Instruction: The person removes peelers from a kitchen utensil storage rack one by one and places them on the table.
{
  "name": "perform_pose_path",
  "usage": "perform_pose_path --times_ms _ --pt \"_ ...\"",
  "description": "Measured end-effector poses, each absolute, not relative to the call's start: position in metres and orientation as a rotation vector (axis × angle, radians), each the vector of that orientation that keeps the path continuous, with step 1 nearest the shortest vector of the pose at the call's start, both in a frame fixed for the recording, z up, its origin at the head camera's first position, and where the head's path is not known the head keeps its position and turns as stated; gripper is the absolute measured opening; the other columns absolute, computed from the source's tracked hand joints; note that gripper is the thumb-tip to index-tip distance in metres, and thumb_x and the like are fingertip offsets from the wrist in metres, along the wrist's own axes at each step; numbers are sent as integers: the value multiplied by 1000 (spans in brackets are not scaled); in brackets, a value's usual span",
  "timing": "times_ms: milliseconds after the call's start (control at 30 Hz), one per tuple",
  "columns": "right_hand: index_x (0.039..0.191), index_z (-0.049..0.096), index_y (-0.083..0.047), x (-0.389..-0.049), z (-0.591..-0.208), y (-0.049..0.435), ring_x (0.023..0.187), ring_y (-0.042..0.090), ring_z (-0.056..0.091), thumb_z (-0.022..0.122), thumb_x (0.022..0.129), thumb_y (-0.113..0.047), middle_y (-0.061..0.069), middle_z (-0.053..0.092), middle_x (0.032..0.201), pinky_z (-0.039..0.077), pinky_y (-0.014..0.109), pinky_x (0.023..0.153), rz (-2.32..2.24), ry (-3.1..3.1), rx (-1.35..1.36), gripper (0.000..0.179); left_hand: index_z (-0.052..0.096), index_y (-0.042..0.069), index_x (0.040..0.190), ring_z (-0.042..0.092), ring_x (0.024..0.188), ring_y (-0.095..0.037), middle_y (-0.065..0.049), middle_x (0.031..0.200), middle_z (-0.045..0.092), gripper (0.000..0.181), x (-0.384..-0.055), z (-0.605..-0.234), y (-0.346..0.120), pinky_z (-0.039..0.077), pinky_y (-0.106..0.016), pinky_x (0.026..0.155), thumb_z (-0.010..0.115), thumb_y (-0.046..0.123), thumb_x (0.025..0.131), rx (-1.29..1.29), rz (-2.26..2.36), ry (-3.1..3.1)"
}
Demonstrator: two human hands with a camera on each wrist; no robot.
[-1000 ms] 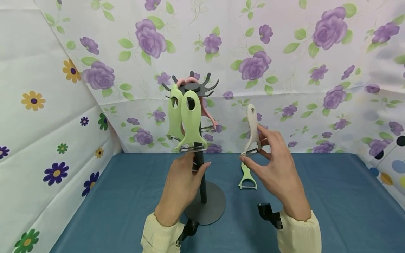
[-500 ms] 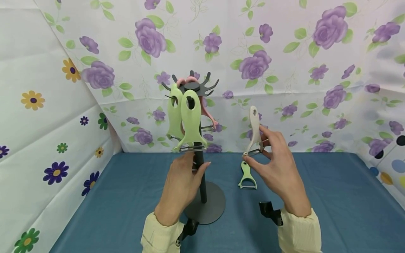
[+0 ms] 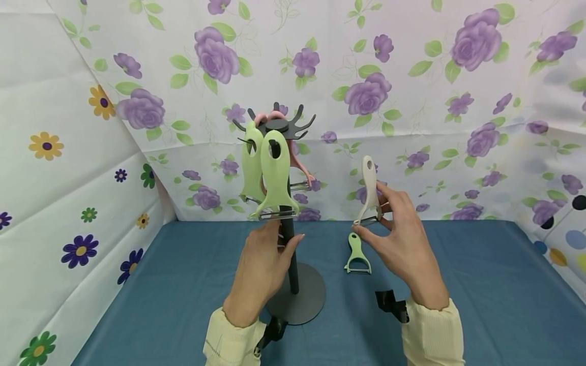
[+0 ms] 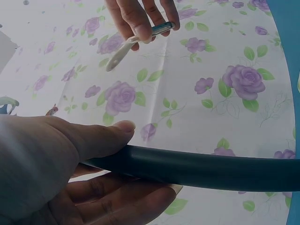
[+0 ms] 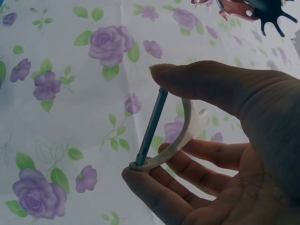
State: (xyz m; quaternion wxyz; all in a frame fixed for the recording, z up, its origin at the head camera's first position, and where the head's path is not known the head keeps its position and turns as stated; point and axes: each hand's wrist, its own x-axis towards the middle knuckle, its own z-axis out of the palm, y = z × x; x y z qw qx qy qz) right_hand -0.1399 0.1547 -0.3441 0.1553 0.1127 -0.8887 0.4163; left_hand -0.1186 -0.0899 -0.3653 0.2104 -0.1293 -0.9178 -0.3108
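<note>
My left hand (image 3: 263, 269) grips the dark post (image 4: 211, 169) of a standing rack, with thumb and fingers on either side of it. To the right, my right hand (image 3: 405, 244) pinches a white peeler (image 3: 369, 188) by the two ends of its blade holder, handle pointing up. In the right wrist view the thumb and a fingertip press the ends of the blade (image 5: 152, 126). Two green peelers, the nearer one (image 3: 276, 173) and one behind it (image 3: 252, 162), hang from the rack's hooks (image 3: 297, 122). Pink peelers (image 3: 299, 165) hang at the back, partly hidden.
Another green peeler (image 3: 357, 256) lies on the blue tablecloth (image 3: 480, 284), below the right hand. The rack's round base (image 3: 311, 300) stands on the cloth near the left wrist. Floral sheets (image 3: 421, 173) form the back and sides.
The right hand has moved slightly right and down with the white peeler, which stands a little more upright. My left hand stays on the post.
</note>
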Motion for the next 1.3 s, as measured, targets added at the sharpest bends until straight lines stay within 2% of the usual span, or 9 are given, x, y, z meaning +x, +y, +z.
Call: perform_pose_path --times_ms 1300 --pt "161 28 -10 -149 -354 163 113 34 53 79 91 -15 22 47 129 52 61 102 1159 -2619 282 87 65 3 108 74 74 -19 -11 91 72 28 -118 -365 -90 61 -30 62 73 28 97 -355 -856 -2547"
